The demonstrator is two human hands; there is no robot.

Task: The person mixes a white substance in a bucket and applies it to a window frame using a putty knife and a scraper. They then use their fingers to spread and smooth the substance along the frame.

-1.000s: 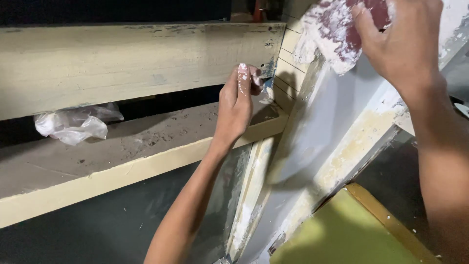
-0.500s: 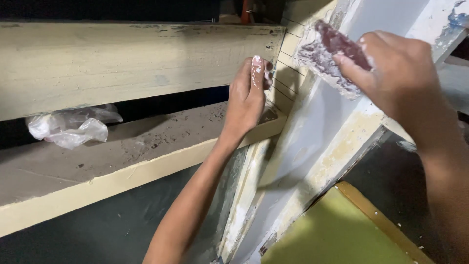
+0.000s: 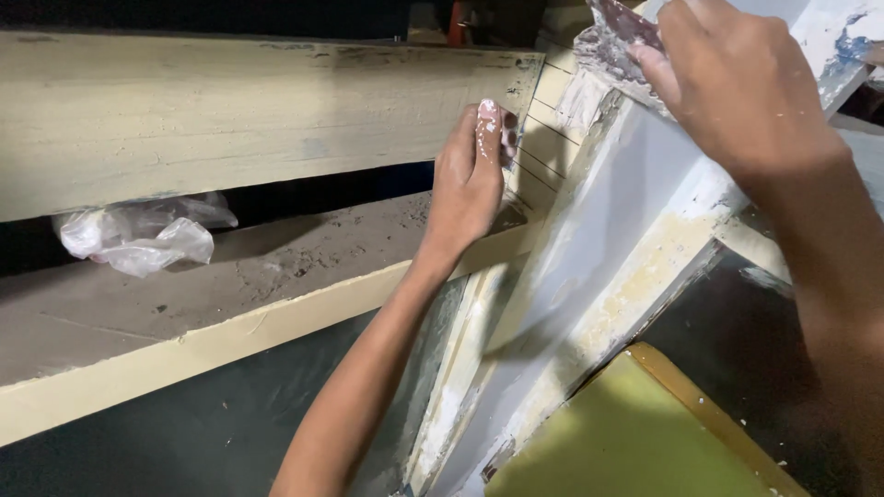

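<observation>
Here, line by line:

Scraper blade: a thin flat putty blade (image 3: 619,35), smeared white and reddish, sits at the top of the frame with its edge laid on the upper end of the slanted panel.
Handling: it looks stiff, light and slick with filler, so it would likely slip unless pinched high, by the back of the blade or the handle; the handle is hidden.
Right hand: the right hand (image 3: 737,87) is closed over the blade's upper part, fingers pressed down on its back; the blade sticks out from under the fingertips toward the left.
Slanted panel: a long white-painted board (image 3: 599,248) runs from top right down to bottom centre, patchy with cream filler along its edges; it looks rigid and heavy, propped rather than held.
Left hand: the left hand (image 3: 470,179) is pressed against the panel's left edge, fingers together, a fingertip coated in white paste; it pinches nothing that I can make out.
Shelf: a cream-edged ledge (image 3: 184,345) lies under the left forearm, dusty on top.
Plastic bag: a crumpled clear bag (image 3: 138,241) rests on the ledge, well apart from both hands.
Yellow board: a yellow-green slab (image 3: 635,442) lies below the panel at lower right.
</observation>
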